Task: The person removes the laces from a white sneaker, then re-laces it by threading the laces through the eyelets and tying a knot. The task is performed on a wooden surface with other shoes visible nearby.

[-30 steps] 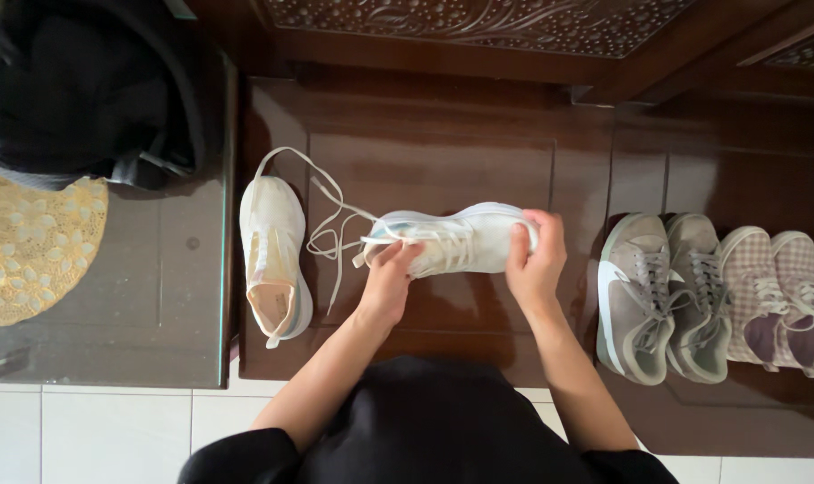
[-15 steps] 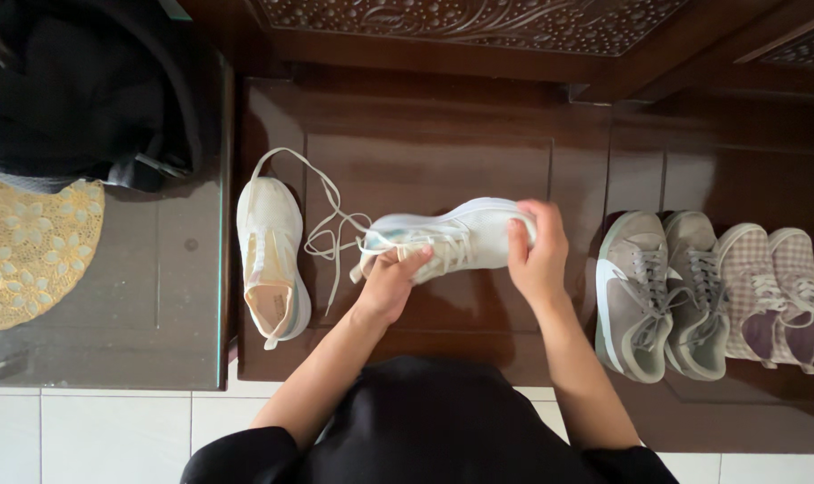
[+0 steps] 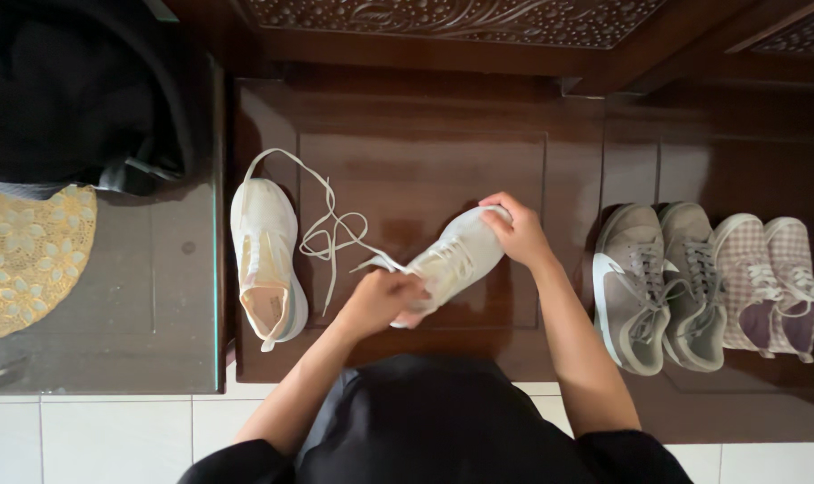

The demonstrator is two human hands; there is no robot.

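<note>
The left hand [image 3: 380,300] is closed on the heel end of a white shoe [image 3: 452,262], and the right hand [image 3: 514,231] pinches its toe, so the shoe hangs tilted between them above the dark wooden floor [image 3: 425,161]. Its loose lace [image 3: 331,229] trails left to a second white shoe [image 3: 265,260] lying flat beside it. To the right stand a grey pair [image 3: 662,287] and a checked pair [image 3: 774,282], well apart from the hands.

Lighting: soft daylight, moderately dim. Glare: pale sheen on dark wooden floor [image 3: 425,170]. Shadows: faint, diffuse. Focus: sharp throughout; slight edge distortion.
</note>
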